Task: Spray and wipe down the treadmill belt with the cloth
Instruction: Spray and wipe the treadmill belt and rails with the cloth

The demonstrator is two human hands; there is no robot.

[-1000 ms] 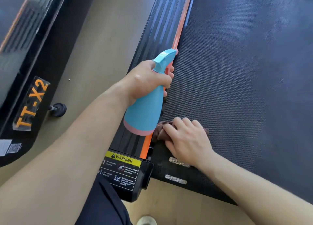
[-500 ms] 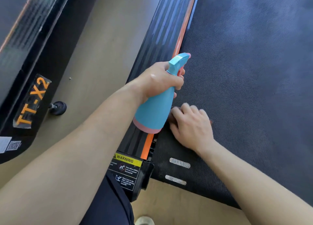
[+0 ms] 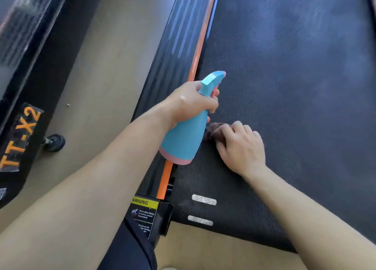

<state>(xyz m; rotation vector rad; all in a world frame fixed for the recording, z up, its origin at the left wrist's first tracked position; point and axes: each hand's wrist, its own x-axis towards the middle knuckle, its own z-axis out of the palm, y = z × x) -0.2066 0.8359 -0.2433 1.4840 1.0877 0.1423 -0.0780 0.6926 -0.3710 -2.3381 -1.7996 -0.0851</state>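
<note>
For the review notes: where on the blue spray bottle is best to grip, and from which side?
On the spray bottle, take the narrow neck just under the spray head, coming from behind, opposite the nozzle. The body tapers from a wide base to that neck, so a hand closes round it and likely reaches the trigger. The left hand grips it there, fingers curled round.

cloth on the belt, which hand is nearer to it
Right. The right hand grips the cloth against the belt; the left hand holds the spray bottle up and to the cloth's left.
</note>
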